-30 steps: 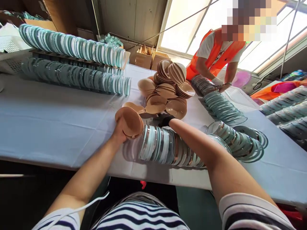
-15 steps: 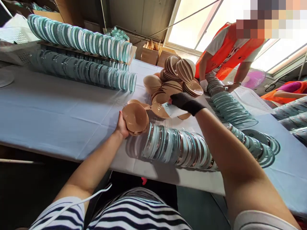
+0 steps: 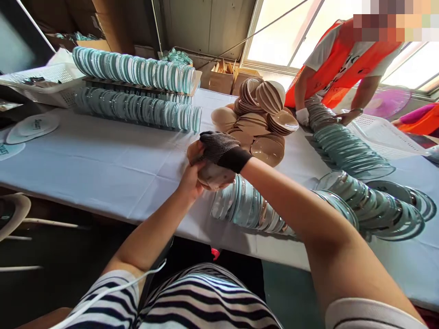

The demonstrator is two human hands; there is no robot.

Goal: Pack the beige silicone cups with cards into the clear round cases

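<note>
Tan, glossy adhesive bra cups [image 3: 194, 152] are gripped in my bare left hand [image 3: 190, 183], with the thumb on the near side. Over them lies my right hand [image 3: 219, 147], in a dark knit glove, its fingers curled at the far edge of the cups. A thin translucent film sheet [image 3: 215, 176] shows below the glove, against the cups; the fingertips on it are partly hidden. Beyond my hands sits a pile of stacked tan cups [image 3: 252, 123]. Close under my right forearm lies a row of nested clear plastic shells [image 3: 245, 205].
Two long rows of clear shells [image 3: 137, 109] lie at the back left, beside a white basket [image 3: 61, 84]. Printed clear discs [image 3: 32, 128] rest at far left. A co-worker in an orange vest [image 3: 343, 68] handles more stacked shells [image 3: 353, 148] across the white-covered table [image 3: 103, 169].
My right hand has moved left with the film sheet, from above the cup pile onto the cups in my left hand. The cups have tilted, and the view has shifted slightly.
</note>
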